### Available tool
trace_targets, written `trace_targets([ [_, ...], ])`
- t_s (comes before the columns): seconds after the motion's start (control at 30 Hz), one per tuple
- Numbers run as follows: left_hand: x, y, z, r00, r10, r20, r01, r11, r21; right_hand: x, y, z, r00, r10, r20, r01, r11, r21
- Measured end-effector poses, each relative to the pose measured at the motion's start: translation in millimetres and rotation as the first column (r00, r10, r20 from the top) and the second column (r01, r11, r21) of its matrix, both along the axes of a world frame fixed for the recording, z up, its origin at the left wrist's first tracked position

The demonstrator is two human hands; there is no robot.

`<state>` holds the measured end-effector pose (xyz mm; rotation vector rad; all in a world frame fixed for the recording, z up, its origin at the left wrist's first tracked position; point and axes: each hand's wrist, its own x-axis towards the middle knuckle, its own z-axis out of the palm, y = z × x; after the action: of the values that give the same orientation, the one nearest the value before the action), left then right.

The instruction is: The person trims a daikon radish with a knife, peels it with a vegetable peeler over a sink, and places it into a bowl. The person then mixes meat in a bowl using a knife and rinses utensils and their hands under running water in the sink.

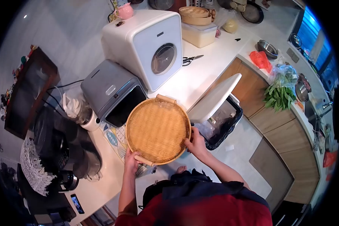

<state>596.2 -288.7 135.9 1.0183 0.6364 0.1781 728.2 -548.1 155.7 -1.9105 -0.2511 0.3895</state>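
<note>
A round woven tray with two wooden handles is held up in front of my body. My left hand grips its lower left edge, beside the near handle. On the tray's lower right rim, my right hand is closed with the thumb on the edge. Some clear plastic film seems to lie near the far handle. Beyond the tray's upper left side stands a grey appliance with a dark opening. To the right of the tray is a bin with its white lid raised.
A white cabinet-like appliance stands on the counter, with scissors beside it. Leafy greens, a red bag and metal bowls lie at the right. A phone and a blender-like device are at the left.
</note>
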Motion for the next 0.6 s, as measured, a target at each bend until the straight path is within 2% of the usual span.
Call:
trace_targets([
  [0.03,14,-5,6,0.996,0.061,0.06,-0.062,0.998,0.005,4,-4,1,0.994,-0.033,0.105,0.033,0.999,-0.001],
  [0.07,25,-4,12,0.997,0.053,0.063,-0.053,0.999,0.004,6,-8,2,0.976,-0.064,0.209,0.065,0.998,-0.001],
  [0.1,38,-4,17,0.997,0.008,0.075,-0.008,1.0,0.0,11,-11,10,0.925,-0.074,0.372,0.108,0.992,-0.072],
  [0.13,52,-4,22,0.995,-0.038,0.088,0.039,0.999,-0.002,17,-15,23,0.922,-0.085,0.378,0.12,0.99,-0.07],
  [0.2,86,-7,18,0.996,-0.005,0.093,0.009,0.999,-0.036,31,-28,54,0.911,-0.099,0.4,0.121,0.992,-0.029],
  [0.27,118,-8,14,0.984,-0.105,0.143,0.117,0.99,-0.083,49,-45,70,0.924,-0.087,0.372,0.127,0.988,-0.086],
  [0.33,141,-32,46,0.978,-0.14,0.154,0.151,0.986,-0.063,64,-63,80,0.912,-0.141,0.385,0.138,0.99,0.035],
  [0.4,166,-50,63,0.958,-0.179,0.225,0.191,0.981,-0.032,78,-82,95,0.932,-0.232,0.279,0.192,0.968,0.163],
  [0.5,205,-83,84,0.917,-0.231,0.325,0.245,0.969,-0.003,118,-122,100,0.863,-0.32,0.391,0.265,0.945,0.19],
  [0.53,219,-99,91,0.914,-0.233,0.331,0.249,0.969,-0.004,129,-139,111,0.891,-0.31,0.331,0.252,0.945,0.207],
  [0.6,250,-135,107,0.905,-0.241,0.352,0.254,0.967,0.008,166,-176,110,0.814,-0.319,0.486,0.298,0.947,0.122],
])
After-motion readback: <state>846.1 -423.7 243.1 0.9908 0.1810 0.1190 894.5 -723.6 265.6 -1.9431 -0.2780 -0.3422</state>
